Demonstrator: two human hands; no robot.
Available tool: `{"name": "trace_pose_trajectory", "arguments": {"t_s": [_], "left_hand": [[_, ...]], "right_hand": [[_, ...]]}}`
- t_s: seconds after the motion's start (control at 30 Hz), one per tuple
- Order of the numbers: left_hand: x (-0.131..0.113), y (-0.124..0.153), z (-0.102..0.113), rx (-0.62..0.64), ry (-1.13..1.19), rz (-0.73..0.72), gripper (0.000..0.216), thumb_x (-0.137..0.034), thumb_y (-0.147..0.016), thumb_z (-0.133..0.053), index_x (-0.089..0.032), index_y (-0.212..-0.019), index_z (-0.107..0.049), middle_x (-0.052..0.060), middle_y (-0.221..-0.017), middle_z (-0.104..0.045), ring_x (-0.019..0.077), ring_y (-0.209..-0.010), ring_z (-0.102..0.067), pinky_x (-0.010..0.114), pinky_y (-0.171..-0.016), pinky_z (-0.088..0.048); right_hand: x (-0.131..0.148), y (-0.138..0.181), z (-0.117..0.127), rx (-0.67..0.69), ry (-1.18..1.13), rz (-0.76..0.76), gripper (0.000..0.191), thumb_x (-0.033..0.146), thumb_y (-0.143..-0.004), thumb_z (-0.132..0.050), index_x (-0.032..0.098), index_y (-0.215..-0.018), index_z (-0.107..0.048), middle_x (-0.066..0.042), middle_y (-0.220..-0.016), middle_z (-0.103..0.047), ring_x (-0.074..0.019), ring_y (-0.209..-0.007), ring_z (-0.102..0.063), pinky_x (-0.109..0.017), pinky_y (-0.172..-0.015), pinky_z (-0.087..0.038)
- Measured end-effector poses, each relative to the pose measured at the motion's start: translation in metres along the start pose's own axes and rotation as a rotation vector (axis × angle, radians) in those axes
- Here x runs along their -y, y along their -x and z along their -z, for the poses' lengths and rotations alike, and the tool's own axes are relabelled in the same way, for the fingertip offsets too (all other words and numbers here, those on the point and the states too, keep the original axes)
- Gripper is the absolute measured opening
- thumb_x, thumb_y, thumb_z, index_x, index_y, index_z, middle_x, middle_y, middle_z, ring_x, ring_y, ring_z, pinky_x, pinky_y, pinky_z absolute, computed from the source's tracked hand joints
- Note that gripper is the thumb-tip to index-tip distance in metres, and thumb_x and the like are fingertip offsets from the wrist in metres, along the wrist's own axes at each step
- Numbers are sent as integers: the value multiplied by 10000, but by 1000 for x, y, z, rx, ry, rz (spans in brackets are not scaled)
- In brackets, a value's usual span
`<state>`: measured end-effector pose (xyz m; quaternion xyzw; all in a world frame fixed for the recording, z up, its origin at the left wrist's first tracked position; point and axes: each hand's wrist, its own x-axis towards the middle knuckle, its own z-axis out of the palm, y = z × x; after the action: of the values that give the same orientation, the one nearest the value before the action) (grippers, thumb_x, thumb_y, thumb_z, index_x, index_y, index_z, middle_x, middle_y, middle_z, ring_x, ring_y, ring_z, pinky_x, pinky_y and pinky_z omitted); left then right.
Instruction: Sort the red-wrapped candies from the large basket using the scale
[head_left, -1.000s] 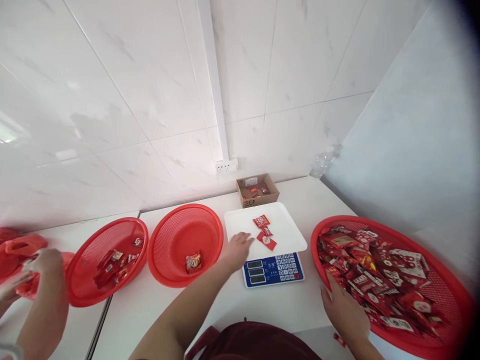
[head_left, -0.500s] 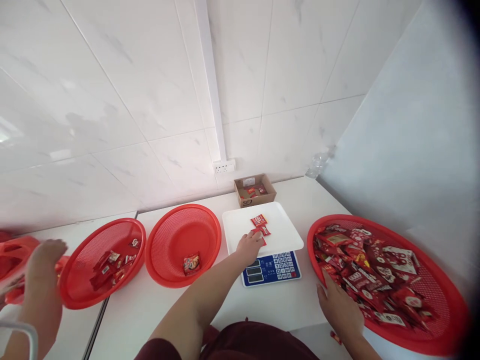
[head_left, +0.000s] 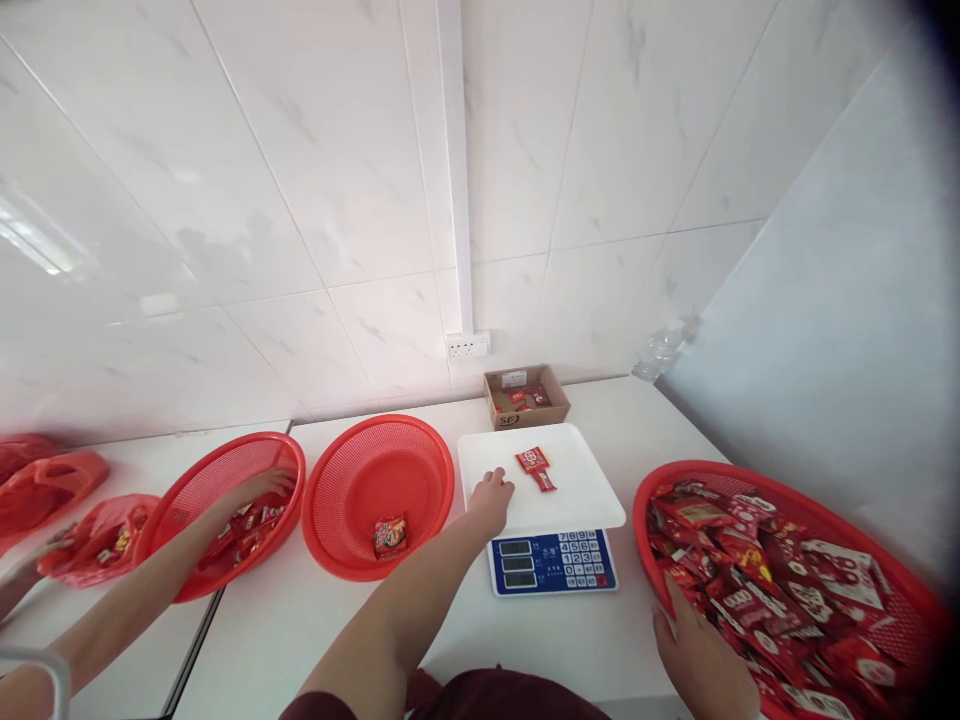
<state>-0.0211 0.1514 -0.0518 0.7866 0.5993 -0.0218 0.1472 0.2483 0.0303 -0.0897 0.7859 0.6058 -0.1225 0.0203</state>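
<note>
My left hand (head_left: 490, 502) is over the left part of the white tray (head_left: 480, 450) of a blue weighing scale (head_left: 555, 563). Its fingers are curled, and anything inside them is hidden. Two small red snack packets (head_left: 533, 460) lie touching on the tray, just right of my fingers. At the right, my right hand (head_left: 701, 650) grips the near-left rim of a large red plastic basket (head_left: 720, 468), thumb outside it. Many red snack packets (head_left: 750, 600) fill this basket.
Left of the scale stands a red basket (head_left: 330, 470) with one packet (head_left: 390, 537). Further left, a co-worker's hand (head_left: 266, 485) reaches into another red basket (head_left: 172, 500); another hand (head_left: 56, 545) touches a red plastic bag (head_left: 97, 565). A cardboard box (head_left: 529, 412) stands behind the scale.
My left hand has drawn left across the tray; the red packet under its fingers no longer shows. The co-worker's arm has moved right into the basket. The view has shifted slightly.
</note>
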Motion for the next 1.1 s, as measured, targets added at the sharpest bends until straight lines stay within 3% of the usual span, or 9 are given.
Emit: {"name": "trace_pose_trajectory", "arguments": {"t_s": [0.1, 0.23, 0.37, 0.5, 0.6, 0.7, 0.9, 1.0, 1.1], "left_hand": [[24, 16, 6, -107, 20, 102, 337, -17, -705, -444, -206, -956, -567, 46, -1344, -390, 189, -1141, -426, 311, -901, -425], [74, 53, 18, -240, 10, 330, 356, -34, -783, -314, -201, -992, -549, 71, -1371, -371, 207, -1195, -393, 357, -921, -402], [97, 71, 19, -243, -8, 431, 374, -80, -826, -287, -188, -1096, -522, 131, -1338, -428, 272, -1238, -373, 442, -914, -386], [55, 38, 8, -156, -3, 148, 425, -72, -821, -332, -186, -1198, -493, 84, -1374, -417, 211, -1299, -307, 382, -1040, -280], [5, 2, -1, -49, 12, -130, 511, -83, -781, -431, -260, -1260, -438, 8, -1409, -382, 153, -1294, -316, 296, -1032, -301], [-32, -26, -7, 1, 2, -255, 488, -109, -808, -417, -251, -1275, -412, 31, -1406, -382, 187, -1258, -364, 332, -979, -359], [-50, -47, -7, 24, -14, -220, 329, -70, -810, -393, -167, -1096, -524, 115, -1142, -569, 235, -1087, -502, 338, -818, -443], [-41, -37, -3, 0, 12, -139, 261, -91, -787, -445, -166, -1019, -539, 104, -1075, -583, 221, -1031, -528, 320, -820, -434], [-16, -13, 4, -65, 54, 11, 276, -156, -782, -477, -187, -1055, -504, 80, -1046, -592, 205, -992, -539, 300, -803, -429]], "right_hand": [[-2, -2, -2, 0, -9, 13, 572, 347, -874, -162, 77, -1339, -357, -202, -1143, -609, -320, -917, -636, -462, -746, -486], [-4, -4, -5, -17, -30, 22, 569, 347, -867, -180, 92, -1343, -360, -195, -1106, -632, -330, -878, -645, -486, -741, -485], [-3, -4, -4, -8, -33, 9, 564, 343, -862, -203, 99, -1343, -367, -191, -1066, -651, -322, -873, -651, -471, -741, -492], [0, -1, 1, 3, -9, 8, 560, 337, -870, -181, 97, -1343, -362, -190, -1058, -655, -322, -858, -654, -474, -737, -492], [1, 0, 1, -1, 6, 12, 561, 336, -876, -178, 70, -1324, -386, -208, -1083, -641, -329, -873, -650, -477, -737, -490], [-1, -1, -2, -37, 6, 30, 543, 309, -874, -198, 68, -1320, -392, -203, -1097, -636, -319, -873, -652, -464, -734, -494], [-1, -2, -2, -18, 2, 29, 538, 276, -879, -179, 50, -1325, -377, -190, -1083, -646, -293, -926, -641, -434, -761, -497], [1, -1, 1, -39, -7, 25, 531, 276, -877, -190, 64, -1324, -384, -186, -1119, -631, -281, -944, -637, -422, -769, -500], [2, 1, 2, -57, 2, 23, 532, 289, -877, -195, 80, -1329, -382, -187, -1134, -624, -284, -918, -645, -426, -758, -503]]}}
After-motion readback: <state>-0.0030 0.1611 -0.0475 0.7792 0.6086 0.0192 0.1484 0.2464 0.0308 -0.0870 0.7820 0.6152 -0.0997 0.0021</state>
